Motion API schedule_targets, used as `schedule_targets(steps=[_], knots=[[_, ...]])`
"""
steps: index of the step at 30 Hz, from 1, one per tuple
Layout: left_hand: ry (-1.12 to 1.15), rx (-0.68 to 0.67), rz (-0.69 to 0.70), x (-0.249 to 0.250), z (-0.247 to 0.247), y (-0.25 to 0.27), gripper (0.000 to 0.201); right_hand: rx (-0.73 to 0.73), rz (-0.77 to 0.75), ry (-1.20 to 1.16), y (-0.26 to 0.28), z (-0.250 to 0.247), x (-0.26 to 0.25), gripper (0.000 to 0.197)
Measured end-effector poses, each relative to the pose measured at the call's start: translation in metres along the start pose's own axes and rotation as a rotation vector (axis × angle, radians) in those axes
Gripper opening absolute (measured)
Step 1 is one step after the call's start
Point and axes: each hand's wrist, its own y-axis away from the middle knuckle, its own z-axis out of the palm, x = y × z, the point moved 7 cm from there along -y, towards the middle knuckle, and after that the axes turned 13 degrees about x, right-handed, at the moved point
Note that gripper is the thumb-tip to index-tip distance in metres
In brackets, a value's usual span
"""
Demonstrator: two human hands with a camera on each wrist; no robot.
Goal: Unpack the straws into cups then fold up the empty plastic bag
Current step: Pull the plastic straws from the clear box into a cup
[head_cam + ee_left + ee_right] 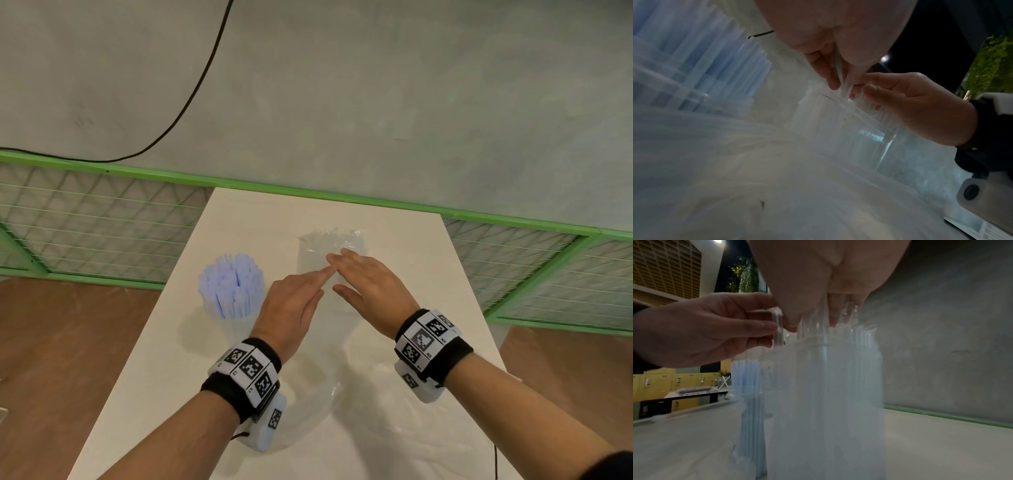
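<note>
A clear cup [318, 255] packed with clear straws stands mid-table, and both hands are over it. My left hand [320, 284] pinches one clear straw [778, 327] at the cup's left rim, and the same straw [839, 71] runs up between its fingers. My right hand [363, 277] lies over the straw tops with fairly straight fingers, its fingertips [835, 316] touching them. A second cup [233, 291], full of blue-white straws, stands to the left. The empty clear plastic bag [370, 404] lies flat on the table under my wrists.
The white table [164, 377] is narrow, with a wooden floor on both sides. A green-framed wire fence [102, 219] and a grey wall stand behind its far edge. A black cable [191, 99] hangs on the wall.
</note>
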Motion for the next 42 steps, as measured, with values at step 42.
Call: schedule_targets(steps=[42], knots=[[-0.562,-0.224,0.082,0.014,-0.002,0.039,0.082,-0.004,0.074,0.215,0.063,0.003,-0.031,0.059]])
